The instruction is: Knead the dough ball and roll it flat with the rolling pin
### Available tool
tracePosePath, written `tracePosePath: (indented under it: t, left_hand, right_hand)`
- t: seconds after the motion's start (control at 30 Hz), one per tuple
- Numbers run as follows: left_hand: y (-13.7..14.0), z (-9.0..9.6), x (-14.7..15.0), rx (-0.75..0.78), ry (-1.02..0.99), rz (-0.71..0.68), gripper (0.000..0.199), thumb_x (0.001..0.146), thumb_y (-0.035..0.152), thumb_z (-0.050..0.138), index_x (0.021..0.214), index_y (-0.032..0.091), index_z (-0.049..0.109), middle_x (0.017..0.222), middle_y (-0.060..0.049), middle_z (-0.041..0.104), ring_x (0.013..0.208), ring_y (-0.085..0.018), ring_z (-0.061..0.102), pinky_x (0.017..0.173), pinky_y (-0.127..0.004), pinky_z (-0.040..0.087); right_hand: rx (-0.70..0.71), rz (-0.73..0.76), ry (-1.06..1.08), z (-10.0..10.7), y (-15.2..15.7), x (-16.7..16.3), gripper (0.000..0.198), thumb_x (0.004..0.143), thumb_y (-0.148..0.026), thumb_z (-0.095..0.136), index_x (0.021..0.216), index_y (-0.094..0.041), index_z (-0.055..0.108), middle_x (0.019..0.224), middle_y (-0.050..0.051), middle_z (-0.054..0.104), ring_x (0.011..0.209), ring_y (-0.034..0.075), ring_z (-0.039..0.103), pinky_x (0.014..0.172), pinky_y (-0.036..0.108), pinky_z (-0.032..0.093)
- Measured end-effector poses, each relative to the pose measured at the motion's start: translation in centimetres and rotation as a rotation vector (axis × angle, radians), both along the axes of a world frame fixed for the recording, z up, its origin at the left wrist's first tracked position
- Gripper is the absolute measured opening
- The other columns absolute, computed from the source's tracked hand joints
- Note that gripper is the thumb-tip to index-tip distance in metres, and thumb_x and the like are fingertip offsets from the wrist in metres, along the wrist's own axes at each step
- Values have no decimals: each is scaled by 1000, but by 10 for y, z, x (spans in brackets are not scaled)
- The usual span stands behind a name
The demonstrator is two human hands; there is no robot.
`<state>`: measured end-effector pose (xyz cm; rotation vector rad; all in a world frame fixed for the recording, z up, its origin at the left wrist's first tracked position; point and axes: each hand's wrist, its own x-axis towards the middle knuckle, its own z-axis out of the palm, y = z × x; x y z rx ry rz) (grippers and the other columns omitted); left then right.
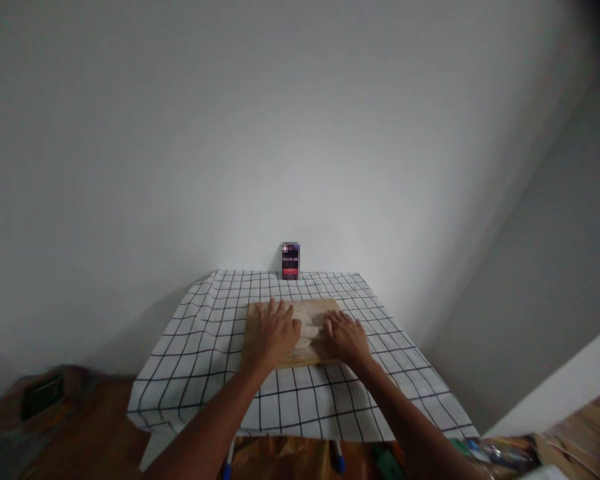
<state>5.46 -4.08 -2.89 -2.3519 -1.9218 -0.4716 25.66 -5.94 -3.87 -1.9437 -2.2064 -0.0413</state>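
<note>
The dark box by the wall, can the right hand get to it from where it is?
Probably yes. The right hand lies flat on the wooden board, and only bare checked cloth lies between it and the dark box.

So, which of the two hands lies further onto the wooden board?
The left hand: its spread fingers reach close to the far edge of the wooden board, while the right hand lies nearer the front right corner.

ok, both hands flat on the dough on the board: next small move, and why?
Probably press down and spread outward. The left hand and right hand lie flat, open, on the pale dough pieces atop the rectangular wooden board; the dough between them looks lumpy and uneven.
</note>
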Motion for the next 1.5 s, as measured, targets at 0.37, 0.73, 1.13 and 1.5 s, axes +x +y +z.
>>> tracePosePath:
  t: [0.37,0.73,1.13,1.5]
  left_hand:
    - [-12,-4,6,29,-71,11,48,107,32,45,148,21,68,163,-10,58,158,-38,42,132,-67,23]
    - [-15,-7,7,58,-40,22,50,111,37,43,154,21,62,167,-12,54,160,-37,39,132,-66,23]
    - [-39,-28,2,87,-93,-8,56,112,45,35,157,22,59,169,-8,51,165,-31,31,131,-53,34]
    - [-42,-40,-20,101,-128,1,53,113,44,34,150,20,63,166,-10,56,158,-30,45,131,-48,37]
  right_hand:
    - [97,61,35,-2,3,3,48,114,-32,29,129,-24,74,150,8,69,141,23,61,114,38,50]
    - [79,49,57,1,-1,1,45,114,-33,32,124,-21,75,148,8,71,136,22,63,109,34,51]
    - [141,65,114,-19,-31,6,52,115,-37,26,135,-24,72,156,7,64,142,27,56,115,42,45]
    - [83,171,16,22,-16,3,43,115,-44,36,116,-25,75,123,10,72,118,27,66,102,42,48]
